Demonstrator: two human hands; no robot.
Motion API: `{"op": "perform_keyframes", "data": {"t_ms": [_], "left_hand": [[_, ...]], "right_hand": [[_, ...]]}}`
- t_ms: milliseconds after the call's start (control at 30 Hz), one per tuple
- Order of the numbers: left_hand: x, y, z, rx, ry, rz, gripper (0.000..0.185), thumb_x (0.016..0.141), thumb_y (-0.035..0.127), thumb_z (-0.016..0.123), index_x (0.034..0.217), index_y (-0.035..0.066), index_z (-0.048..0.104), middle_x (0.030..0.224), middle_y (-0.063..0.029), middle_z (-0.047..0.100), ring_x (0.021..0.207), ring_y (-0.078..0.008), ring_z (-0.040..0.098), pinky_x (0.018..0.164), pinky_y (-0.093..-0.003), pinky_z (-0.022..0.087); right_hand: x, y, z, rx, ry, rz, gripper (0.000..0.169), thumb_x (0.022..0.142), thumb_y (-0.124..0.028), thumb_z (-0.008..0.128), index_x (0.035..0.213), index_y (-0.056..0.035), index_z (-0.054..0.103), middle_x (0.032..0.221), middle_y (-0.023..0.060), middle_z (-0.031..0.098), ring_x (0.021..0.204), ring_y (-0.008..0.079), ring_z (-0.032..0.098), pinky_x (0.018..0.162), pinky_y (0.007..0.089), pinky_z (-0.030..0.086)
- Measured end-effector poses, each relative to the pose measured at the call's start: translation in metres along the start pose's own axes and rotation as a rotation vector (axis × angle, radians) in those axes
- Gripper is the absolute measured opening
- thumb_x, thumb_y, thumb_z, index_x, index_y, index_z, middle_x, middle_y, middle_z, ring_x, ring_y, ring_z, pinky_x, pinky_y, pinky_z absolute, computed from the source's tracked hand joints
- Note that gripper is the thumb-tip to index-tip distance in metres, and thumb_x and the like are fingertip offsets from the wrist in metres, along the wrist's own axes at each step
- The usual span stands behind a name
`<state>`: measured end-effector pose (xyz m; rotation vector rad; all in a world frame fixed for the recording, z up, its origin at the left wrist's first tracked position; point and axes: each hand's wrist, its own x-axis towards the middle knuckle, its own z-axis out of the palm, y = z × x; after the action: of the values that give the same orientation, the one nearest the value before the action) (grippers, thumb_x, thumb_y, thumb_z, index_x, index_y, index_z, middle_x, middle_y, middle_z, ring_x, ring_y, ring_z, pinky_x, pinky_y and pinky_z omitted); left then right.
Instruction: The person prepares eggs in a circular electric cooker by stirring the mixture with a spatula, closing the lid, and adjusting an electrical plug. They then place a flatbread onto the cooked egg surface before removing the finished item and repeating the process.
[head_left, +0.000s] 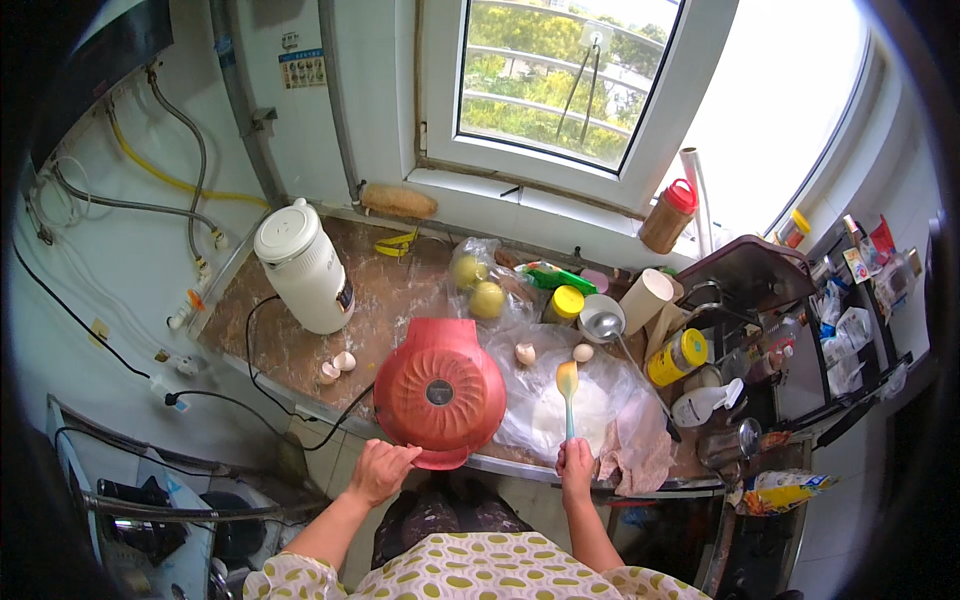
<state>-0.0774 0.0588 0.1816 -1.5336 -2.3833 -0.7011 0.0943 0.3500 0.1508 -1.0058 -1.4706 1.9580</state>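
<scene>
A red round electric baking pan (441, 390), its lid down, sits at the counter's front edge. My left hand (382, 471) has curled fingers at the left end of its front handle (442, 458); some fingertips are hidden. In my right hand (576, 466) is a spatula (568, 384) with a yellow-orange head and pale blue handle, head pointing away from me. Below the spatula, clear plastic (517, 409) spreads over the counter around a white round area. Beyond its head lie an egg (583, 352) and a broken eggshell (526, 353). A pink cloth (637, 457) hangs at the edge.
Left stand a white lidded appliance (304, 270) and eggshell halves (337, 367). Behind are bagged yellow-green fruits (480, 289), a yellow-lidded jar (564, 304) and a bowl (600, 315) with a ladle. Right are a yellow container (676, 358), spray bottle (705, 403) and rack (832, 360). A black cord (341, 424) leaves the pan.
</scene>
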Motion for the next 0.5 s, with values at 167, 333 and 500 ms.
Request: {"op": "perform_keyframes", "data": {"t_ms": [167, 333, 500], "left_hand": [[0.013, 0.002, -0.01, -0.009, 0.044, 0.029, 0.033, 0.076, 0.011, 0.065, 0.109, 0.014, 0.059, 0.087, 0.0013, 0.06, 0.077, -0.018, 0.054, 0.075, -0.0348, 0.039], [0.056, 0.003, -0.043, -0.046, 0.14, -0.041, 0.033, 0.078, 0.014, 0.065, 0.111, 0.015, 0.059, 0.084, 0.0032, 0.058, 0.076, -0.0184, 0.052, 0.078, -0.0354, 0.037], [0.13, -0.023, -0.087, -0.085, 0.173, -0.205, 0.035, 0.08, 0.02, 0.065, 0.113, 0.015, 0.057, 0.081, 0.0043, 0.063, 0.078, -0.0191, 0.052, 0.082, -0.0366, 0.036]], "right_hand": [[-0.001, -0.007, 0.005, -0.034, 0.008, -0.021, 0.025, 0.098, -0.027, 0.045, 0.081, -0.0094, 0.047, 0.061, -0.0035, 0.041, 0.049, 0.0048, 0.034, 0.042, 0.02, 0.028], [-0.002, -0.011, 0.006, -0.046, 0.021, 0.012, 0.027, 0.098, -0.029, 0.044, 0.08, -0.0084, 0.047, 0.062, -0.0026, 0.042, 0.049, 0.0059, 0.037, 0.043, 0.0205, 0.031], [-0.002, -0.012, 0.005, -0.053, 0.024, 0.006, 0.025, 0.098, -0.027, 0.044, 0.081, -0.0094, 0.046, 0.061, -0.0039, 0.039, 0.049, 0.0044, 0.034, 0.042, 0.0194, 0.029]]}}
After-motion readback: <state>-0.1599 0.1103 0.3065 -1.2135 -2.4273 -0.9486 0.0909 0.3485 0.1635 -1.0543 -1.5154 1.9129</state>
